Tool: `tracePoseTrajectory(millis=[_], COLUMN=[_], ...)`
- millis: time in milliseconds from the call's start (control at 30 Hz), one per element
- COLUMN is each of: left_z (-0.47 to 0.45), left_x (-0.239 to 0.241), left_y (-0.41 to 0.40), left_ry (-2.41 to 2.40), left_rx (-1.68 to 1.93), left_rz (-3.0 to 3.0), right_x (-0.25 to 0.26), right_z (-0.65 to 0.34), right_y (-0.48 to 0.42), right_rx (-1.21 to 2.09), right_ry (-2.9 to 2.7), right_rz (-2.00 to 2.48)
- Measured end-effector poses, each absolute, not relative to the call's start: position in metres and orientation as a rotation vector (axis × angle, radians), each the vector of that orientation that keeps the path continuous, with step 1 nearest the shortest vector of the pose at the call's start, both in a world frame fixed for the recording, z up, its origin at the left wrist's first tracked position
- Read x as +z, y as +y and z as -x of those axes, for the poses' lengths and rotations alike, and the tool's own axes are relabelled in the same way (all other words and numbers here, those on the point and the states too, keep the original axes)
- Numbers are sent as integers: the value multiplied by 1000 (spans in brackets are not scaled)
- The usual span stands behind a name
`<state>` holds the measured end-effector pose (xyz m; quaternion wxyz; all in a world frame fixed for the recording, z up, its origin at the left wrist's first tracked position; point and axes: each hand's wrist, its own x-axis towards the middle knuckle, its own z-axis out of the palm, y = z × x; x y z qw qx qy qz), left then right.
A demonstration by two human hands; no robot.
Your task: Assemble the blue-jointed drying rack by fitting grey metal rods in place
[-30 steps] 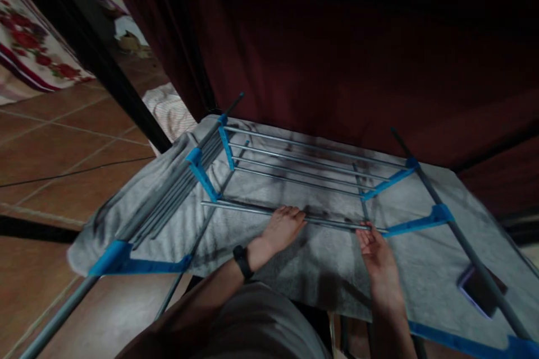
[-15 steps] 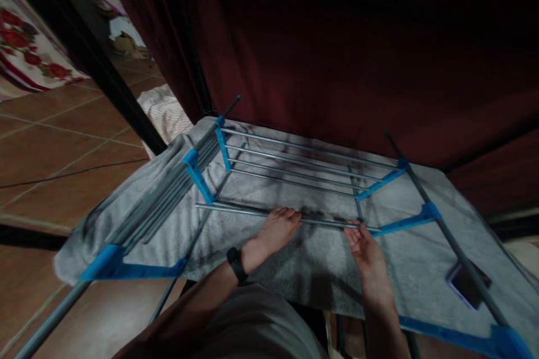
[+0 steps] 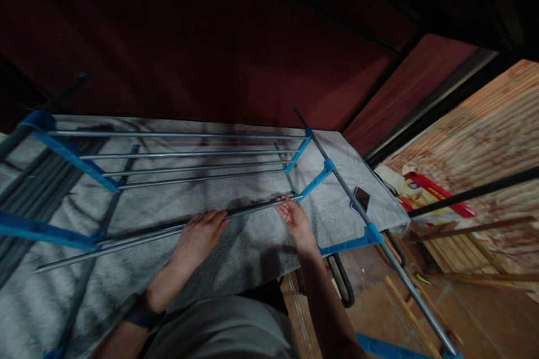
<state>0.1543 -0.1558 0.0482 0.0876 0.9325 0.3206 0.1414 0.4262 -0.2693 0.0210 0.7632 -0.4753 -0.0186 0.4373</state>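
A long grey metal rod [image 3: 138, 237] crosses in front of me, its left end sticking out past a blue plastic bracket [image 3: 46, 230]. My left hand [image 3: 204, 235] is closed over the rod's middle, palm down. Near the rod's right end, my right hand [image 3: 296, 219] pinches it with the fingertips, close to the tip of another blue bracket [image 3: 316, 180]. Beyond them, several parallel metal rods [image 3: 189, 153] span between blue brackets on two side poles, forming a rack frame. A second thin rod seems to lie alongside the held one; where it ends is hidden by my left hand.
The rack stands over a grey blanket [image 3: 248, 247]. Loose grey tubes [image 3: 54, 179] lie at the left. A phone [image 3: 360, 200] rests beside the right pole [image 3: 349, 190]. Dark red curtain hangs behind; a red package [image 3: 438, 193] and wooden pieces [image 3: 408, 314] are at the right.
My view has swung to the right, bringing the brick wall and red package into sight. The right hand stays pinched near the rod's right end, now closer to the bracket tip.
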Motion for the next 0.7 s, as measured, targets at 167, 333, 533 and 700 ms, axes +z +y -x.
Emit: tracePoseTrajectory(millis=[167,333,533,700], left_z=[-155,-158,-154,-157], left_x=[46,51,53,62], left_y=[-154,-153,-155,-158], left_ry=[974,973,951,932], left_rx=[414,484,582,747], left_rz=[-2721,-2691,-2679,-2656], right_x=[27,43,70,103], right_z=[-426,-429,-428,-431], right_y=[-267,-265,-270,-270], right_rx=[954,939,893,844], right_ry=[-72,-109,-188,-264], right_rz=[1023,1009,1025,1003])
